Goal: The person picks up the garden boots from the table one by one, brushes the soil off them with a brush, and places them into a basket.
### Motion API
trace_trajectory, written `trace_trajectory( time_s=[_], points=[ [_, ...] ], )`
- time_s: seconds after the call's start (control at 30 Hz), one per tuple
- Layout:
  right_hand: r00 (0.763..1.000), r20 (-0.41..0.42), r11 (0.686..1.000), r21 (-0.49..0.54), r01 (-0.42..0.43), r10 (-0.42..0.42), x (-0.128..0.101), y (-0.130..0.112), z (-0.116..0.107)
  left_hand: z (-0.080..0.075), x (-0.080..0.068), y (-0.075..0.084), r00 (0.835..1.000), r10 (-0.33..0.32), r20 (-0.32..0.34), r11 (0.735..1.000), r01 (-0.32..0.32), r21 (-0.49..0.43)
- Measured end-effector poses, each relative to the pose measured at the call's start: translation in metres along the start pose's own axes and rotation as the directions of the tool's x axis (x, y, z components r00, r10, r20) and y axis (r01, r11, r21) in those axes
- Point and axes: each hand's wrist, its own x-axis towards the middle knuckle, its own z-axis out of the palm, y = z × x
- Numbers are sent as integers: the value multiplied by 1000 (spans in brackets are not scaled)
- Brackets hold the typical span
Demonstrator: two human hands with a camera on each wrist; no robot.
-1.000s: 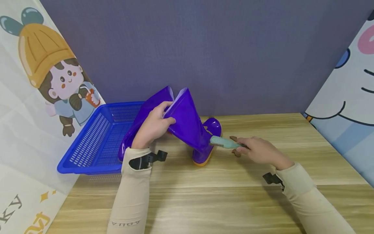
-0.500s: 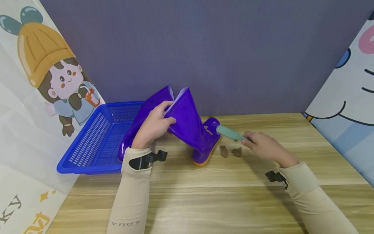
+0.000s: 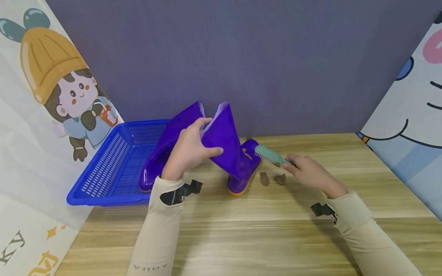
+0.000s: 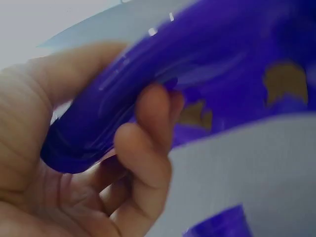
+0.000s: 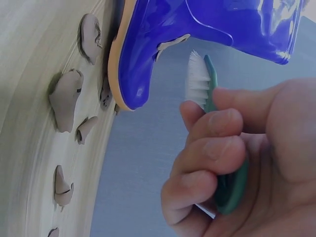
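On the wooden table (image 3: 262,214), near its far edge, stands a purple rain boot (image 3: 235,161) with a yellow sole. The left hand (image 3: 190,151) grips the top of its shaft, fingers curled round the folded rim — the left wrist view shows the purple rubber pinched between thumb and fingers. The right hand (image 3: 309,172) holds a green brush (image 3: 271,154) by its handle, fingers wrapped round it; the white bristles sit at the boot's toe, and the right wrist view shows them just beside the purple upper, whether touching I cannot tell. Several brown clumps (image 3: 272,178) lie on the table just right of the boot. Behind the left hand a second purple boot (image 3: 165,149) leans inside a blue basket (image 3: 103,168) — its shaft rising above the rim.
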Motion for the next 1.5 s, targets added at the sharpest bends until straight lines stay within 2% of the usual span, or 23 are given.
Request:
trace_trajectory(
  time_s=[0.13,0.27,0.43,0.53,0.7,0.8,1.0,1.07,1.17,1.37,1.43,1.5],
  points=[
    [1000,-1,1000,3,-4,4,0,1,1,7,1,4,993,29,-116,995,-40,-88],
    [1000,-6,1000,18,-5,5,0,0,2,21,4,7,970,27,-243,976,-78,-204],
    [1000,-16,999,29,20,-20,0,-2,5,34,7,7,920,40,-390,957,-148,-249],
    [1000,-10,999,29,17,-17,1,-1,6,38,10,5,893,49,-448,944,-187,-270],
    [1000,-1,999,39,-4,4,3,1,6,47,15,2,853,27,-521,894,-254,-370],
    [1000,-3,998,52,-17,17,2,1,4,54,19,1,833,5,-553,849,-296,-438],
    [1000,5,995,99,-31,30,0,0,0,65,28,-4,807,-60,-587,713,-377,-591],
    [999,9,994,107,-33,33,0,-1,-1,65,29,-6,801,-67,-595,686,-396,-610],
    [999,13,993,114,-38,36,1,-1,-2,64,31,-9,798,-51,-600,666,-421,-616],
    [999,17,991,123,-47,45,2,0,-1,61,33,-12,781,-8,-624,658,-466,-592],
    [999,18,991,121,-52,50,3,0,0,61,34,-14,784,-3,-621,652,-469,-596],
    [999,18,992,115,-53,51,3,1,0,63,35,-15,794,3,-608,651,-463,-602]
  ],
)
